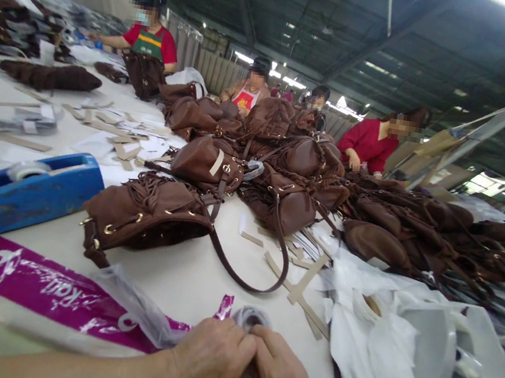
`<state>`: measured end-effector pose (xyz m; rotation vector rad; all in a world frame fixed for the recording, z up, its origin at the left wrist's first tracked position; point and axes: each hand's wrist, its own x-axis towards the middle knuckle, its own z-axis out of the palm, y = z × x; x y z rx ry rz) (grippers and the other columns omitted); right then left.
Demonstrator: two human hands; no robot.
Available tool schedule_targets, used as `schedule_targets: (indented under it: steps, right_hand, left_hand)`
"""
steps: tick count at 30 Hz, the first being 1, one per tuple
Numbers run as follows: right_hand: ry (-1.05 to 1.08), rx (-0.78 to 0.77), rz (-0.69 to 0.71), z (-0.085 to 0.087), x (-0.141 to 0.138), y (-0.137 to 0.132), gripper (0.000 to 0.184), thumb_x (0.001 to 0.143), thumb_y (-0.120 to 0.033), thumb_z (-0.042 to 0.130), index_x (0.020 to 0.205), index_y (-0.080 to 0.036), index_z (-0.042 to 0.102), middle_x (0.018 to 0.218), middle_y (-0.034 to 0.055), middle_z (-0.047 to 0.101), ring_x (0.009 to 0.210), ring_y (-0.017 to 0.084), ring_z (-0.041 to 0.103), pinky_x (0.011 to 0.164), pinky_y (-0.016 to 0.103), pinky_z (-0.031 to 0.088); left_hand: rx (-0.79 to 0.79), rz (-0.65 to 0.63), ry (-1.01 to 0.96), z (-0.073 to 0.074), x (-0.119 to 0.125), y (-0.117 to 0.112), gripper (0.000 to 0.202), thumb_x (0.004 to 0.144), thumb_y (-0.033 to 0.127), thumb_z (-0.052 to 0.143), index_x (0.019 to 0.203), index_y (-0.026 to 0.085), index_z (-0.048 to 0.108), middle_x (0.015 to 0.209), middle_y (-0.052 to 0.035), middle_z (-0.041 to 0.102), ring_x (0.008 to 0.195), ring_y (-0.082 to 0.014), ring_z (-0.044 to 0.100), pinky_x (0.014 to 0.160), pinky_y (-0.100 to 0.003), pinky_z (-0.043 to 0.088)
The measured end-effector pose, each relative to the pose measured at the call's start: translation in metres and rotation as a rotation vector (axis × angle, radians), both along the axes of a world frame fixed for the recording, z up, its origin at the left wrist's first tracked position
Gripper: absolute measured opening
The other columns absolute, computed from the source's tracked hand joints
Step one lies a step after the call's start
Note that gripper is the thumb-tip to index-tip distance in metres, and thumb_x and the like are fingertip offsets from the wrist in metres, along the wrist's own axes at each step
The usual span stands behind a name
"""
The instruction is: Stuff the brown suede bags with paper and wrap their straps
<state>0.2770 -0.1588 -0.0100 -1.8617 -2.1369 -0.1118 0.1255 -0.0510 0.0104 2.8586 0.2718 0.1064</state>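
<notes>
At the table's near edge, my left hand (210, 358) and my right hand (283, 376) meet with thumbs and fingers pinched together. Between them they hold a greyish-white wrapped bundle (252, 315), whose rounded, coiled end sticks up past the fingertips. What lies inside the wrapping I cannot tell, and its lower part is mostly hidden by the hands. Just beyond is a brown fringed leather handbag (152, 215) on its side, its strap (247, 281) looping to the right. Clear plastic film (141, 312) lies beside my left hand on a purple printed plastic strip (54, 292).
A blue tape dispenser (24, 194) stands at left. Several brown bags are piled (264, 146) across the middle and right. White tissue paper (374, 329) and a roll of clear tape or film (464, 363) lie at right. Cardboard strips (308, 278) litter the table. Several co-workers stand behind.
</notes>
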Motion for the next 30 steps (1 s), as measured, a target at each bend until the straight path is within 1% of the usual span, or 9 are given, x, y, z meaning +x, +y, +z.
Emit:
schedule_targets:
  steps: [4,7,11,13,16,18,23,27,30]
  right_hand:
    - [0.095,-0.133,0.18,0.012,0.011,0.005,0.008,0.089,-0.017,0.057,0.082,-0.02,0.054,0.086,0.004,0.065,0.074,0.019,0.06,0.065,0.028,0.05]
    - [0.09,-0.202,0.266,0.026,0.022,0.008,0.004,0.087,-0.018,0.06,0.086,-0.02,0.056,0.094,0.005,0.067,0.077,0.019,0.06,0.069,0.03,0.05]
    - [0.067,-0.158,0.191,0.023,0.019,0.004,0.03,0.087,-0.007,0.048,0.113,-0.02,0.054,0.12,0.0098,0.063,0.091,0.021,0.064,0.078,0.032,0.051]
    - [0.125,-0.155,0.098,0.014,0.011,0.0,0.034,0.086,-0.007,0.047,0.118,-0.02,0.051,0.121,0.0108,0.062,0.095,0.021,0.064,0.079,0.03,0.052]
    - [0.209,-0.165,0.013,0.004,0.003,0.0,0.016,0.09,-0.011,0.045,0.099,-0.021,0.054,0.102,0.0076,0.065,0.085,0.019,0.065,0.073,0.027,0.052]
    - [0.217,-0.175,0.067,0.006,0.004,0.003,0.015,0.09,-0.009,0.044,0.091,-0.021,0.054,0.095,0.0061,0.064,0.083,0.019,0.063,0.072,0.028,0.052]
    - [0.271,-0.249,0.18,0.02,0.008,0.013,0.021,0.089,-0.008,0.041,0.096,-0.022,0.055,0.095,0.0053,0.063,0.085,0.019,0.062,0.075,0.027,0.051]
    - [0.305,-0.216,0.075,0.013,0.001,0.016,0.02,0.09,-0.013,0.04,0.094,-0.024,0.056,0.094,0.0039,0.062,0.08,0.017,0.063,0.072,0.025,0.051]
    - [0.317,-0.178,0.135,0.007,0.001,0.018,0.02,0.093,-0.015,0.039,0.091,-0.022,0.057,0.09,0.0048,0.063,0.079,0.018,0.061,0.072,0.026,0.051]
  left_hand:
    - [0.054,-0.126,-0.048,0.009,-0.01,0.022,0.014,0.089,0.024,0.056,0.101,0.019,0.052,0.083,-0.0011,0.065,0.07,-0.0198,0.062,0.06,-0.028,0.049]
    - [0.173,-0.208,-0.067,0.014,-0.009,0.037,0.008,0.091,0.025,0.054,0.098,0.021,0.053,0.082,-0.0014,0.064,0.072,-0.0205,0.062,0.057,-0.027,0.047]
    - [0.21,-0.148,-0.082,0.007,0.0,0.021,0.004,0.092,0.017,0.049,0.094,0.016,0.053,0.086,-0.0041,0.064,0.074,-0.0228,0.062,0.057,-0.031,0.049]
    - [0.18,-0.08,-0.063,0.003,0.003,0.009,0.002,0.091,0.015,0.051,0.092,0.015,0.053,0.087,-0.0052,0.065,0.074,-0.023,0.062,0.058,-0.032,0.05]
    - [0.131,-0.076,-0.039,0.003,-0.001,0.006,0.001,0.09,0.015,0.052,0.089,0.015,0.053,0.085,-0.0045,0.065,0.073,-0.0221,0.062,0.059,-0.032,0.05]
    - [0.132,-0.14,-0.063,0.008,-0.007,0.014,0.002,0.091,0.016,0.052,0.09,0.016,0.053,0.085,-0.0035,0.066,0.072,-0.0212,0.062,0.059,-0.032,0.05]
    - [0.196,-0.103,-0.091,0.01,-0.013,0.018,0.003,0.089,0.016,0.056,0.089,0.017,0.053,0.083,-0.003,0.065,0.071,-0.0217,0.061,0.057,-0.032,0.048]
    - [0.234,-0.026,-0.154,0.0,-0.009,0.003,0.005,0.089,0.019,0.057,0.088,0.015,0.052,0.081,-0.0034,0.064,0.068,-0.0215,0.059,0.059,-0.035,0.049]
    - [0.227,-0.06,-0.177,-0.001,-0.013,0.005,0.004,0.09,0.018,0.055,0.088,0.015,0.053,0.082,-0.0026,0.064,0.07,-0.0208,0.059,0.06,-0.034,0.048]
